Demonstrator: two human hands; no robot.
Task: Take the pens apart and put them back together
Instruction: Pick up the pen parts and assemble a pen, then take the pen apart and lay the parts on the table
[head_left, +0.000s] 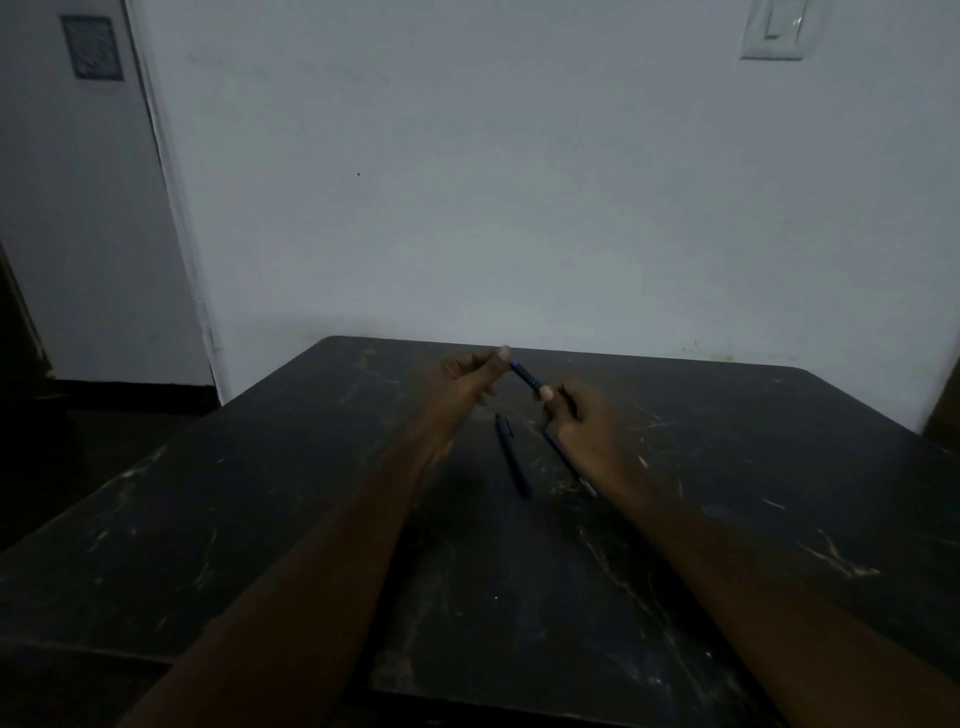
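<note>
A dark blue pen (527, 378) is held in the air above the far middle of the black table (260, 493). My left hand (467, 387) pinches its upper left end between thumb and fingers. My right hand (582, 421) grips its lower right end. Below the hands, a second dark pen (511, 457) lies on the table, pointing toward me. A thin blue pen part (566, 462) lies beside it to the right, partly hidden under my right hand. The light is dim and fine details are hard to tell.
The scratched table stands against a pale wall (519, 182). A light switch (779, 28) is on the wall at the upper right. A door (78, 208) is at the left, with dark floor beside the table.
</note>
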